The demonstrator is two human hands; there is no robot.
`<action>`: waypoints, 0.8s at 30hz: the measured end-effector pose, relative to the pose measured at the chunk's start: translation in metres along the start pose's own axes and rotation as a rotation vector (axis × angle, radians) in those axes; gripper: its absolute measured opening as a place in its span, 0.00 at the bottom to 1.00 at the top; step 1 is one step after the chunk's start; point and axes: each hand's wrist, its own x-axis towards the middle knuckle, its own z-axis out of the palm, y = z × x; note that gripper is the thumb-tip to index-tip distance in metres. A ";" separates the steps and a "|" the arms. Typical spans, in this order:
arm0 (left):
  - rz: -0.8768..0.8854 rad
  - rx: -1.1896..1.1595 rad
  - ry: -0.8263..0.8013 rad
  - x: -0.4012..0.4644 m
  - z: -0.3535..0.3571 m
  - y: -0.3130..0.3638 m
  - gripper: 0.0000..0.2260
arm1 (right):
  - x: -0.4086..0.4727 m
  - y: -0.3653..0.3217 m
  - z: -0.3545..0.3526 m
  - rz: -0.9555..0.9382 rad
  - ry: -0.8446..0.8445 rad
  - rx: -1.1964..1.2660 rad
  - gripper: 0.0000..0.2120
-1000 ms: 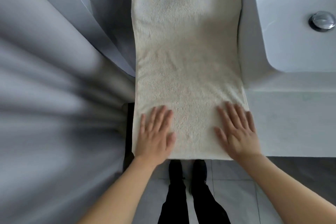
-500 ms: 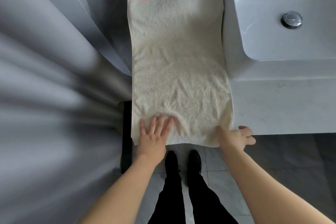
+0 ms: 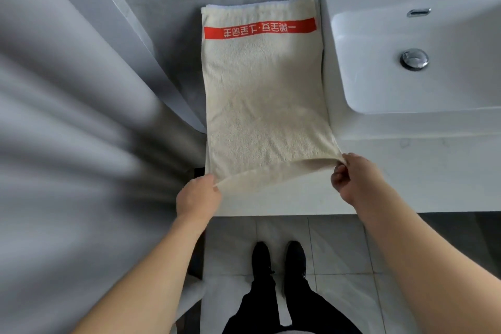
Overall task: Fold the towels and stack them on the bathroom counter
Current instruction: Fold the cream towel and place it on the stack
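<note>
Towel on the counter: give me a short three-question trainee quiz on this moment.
1. True or false: the left hand and right hand each pinch a near corner of the towel.
2. The red stripe lies at which end? A) near B) far
3. Fill in: right of the towel sits the white ____.

Key: 1 true; 2 B; 3 sink
</note>
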 end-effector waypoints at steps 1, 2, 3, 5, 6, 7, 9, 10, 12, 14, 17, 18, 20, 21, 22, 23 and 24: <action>-0.056 -0.099 0.044 0.007 -0.013 -0.004 0.08 | -0.005 -0.007 0.002 0.016 -0.048 0.049 0.05; -0.097 -0.237 0.077 0.013 -0.026 -0.007 0.08 | -0.010 -0.014 0.005 0.019 -0.102 0.090 0.08; -0.127 -0.403 0.098 0.019 -0.039 -0.007 0.09 | -0.013 -0.020 0.008 0.009 -0.157 0.126 0.12; -0.179 -0.725 0.125 0.031 -0.063 -0.003 0.10 | -0.018 -0.030 0.018 -0.052 -0.259 0.125 0.22; -0.204 -0.856 0.136 0.039 -0.073 -0.001 0.10 | -0.019 -0.034 0.024 -0.115 -0.294 0.053 0.24; -0.232 -0.971 0.138 0.046 -0.083 0.002 0.10 | -0.020 -0.039 0.031 -0.203 -0.308 -0.074 0.24; -0.261 -1.170 0.122 0.061 -0.101 0.009 0.12 | -0.019 -0.051 0.046 -0.436 -0.277 -0.447 0.16; -0.262 -1.224 0.114 0.068 -0.107 0.013 0.14 | -0.017 -0.058 0.052 -0.551 -0.236 -0.636 0.11; -0.269 -1.261 0.109 0.083 -0.118 0.023 0.17 | -0.009 -0.077 0.068 -0.738 -0.142 -0.907 0.04; -0.271 -1.287 0.122 0.102 -0.130 0.034 0.16 | 0.004 -0.099 0.086 -0.861 -0.074 -1.009 0.08; -0.239 -1.312 0.131 0.143 -0.144 0.047 0.10 | 0.022 -0.134 0.126 -0.930 -0.088 -0.985 0.12; -0.216 -1.320 0.122 0.160 -0.148 0.050 0.10 | 0.028 -0.146 0.139 -0.938 -0.093 -0.972 0.13; -0.183 -1.350 0.112 0.192 -0.156 0.057 0.10 | 0.039 -0.168 0.164 -0.956 -0.078 -0.962 0.16; -0.168 -1.367 0.112 0.210 -0.160 0.060 0.10 | 0.045 -0.179 0.178 -0.976 -0.066 -0.975 0.17; -0.164 -1.374 0.113 0.227 -0.163 0.064 0.10 | 0.052 -0.190 0.191 -1.000 -0.055 -1.002 0.17; -0.170 -1.367 0.114 0.244 -0.166 0.068 0.11 | 0.059 -0.199 0.203 -1.020 -0.040 -1.048 0.16; -0.170 -1.349 0.116 0.259 -0.169 0.072 0.11 | 0.065 -0.208 0.215 -1.048 -0.015 -1.107 0.15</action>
